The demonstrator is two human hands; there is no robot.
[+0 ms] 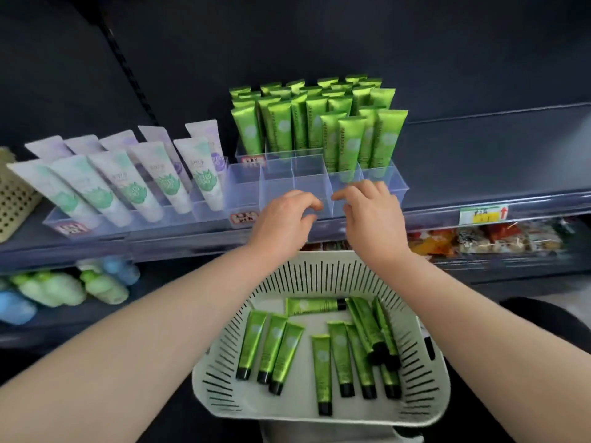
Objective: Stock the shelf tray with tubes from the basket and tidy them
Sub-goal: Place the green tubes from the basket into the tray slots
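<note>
Both hands are raised to the shelf tray (246, 195); the left hand (284, 219) and the right hand (372, 212) are set side by side at its clear front wall, fingers curled, no tube in either; whether the wall is pinched or merely touched cannot be told; three front pockets (308, 177) are seen bare just beyond the left hand, while standing green tubes (351, 142) fill the right pockets and the back rows; the stock to be fetched is found below and nearer the body, in the slotted basket (224, 362); the loose tubes (321, 372) lie flat there, mostly with the long axis running away from the body and black caps nearest it; one crosswise tube (313, 306) is laid at the far end; three tubes are placed under the left hand, the larger cluster under the right; a drop back and down is judged to be needed from either hand
</note>
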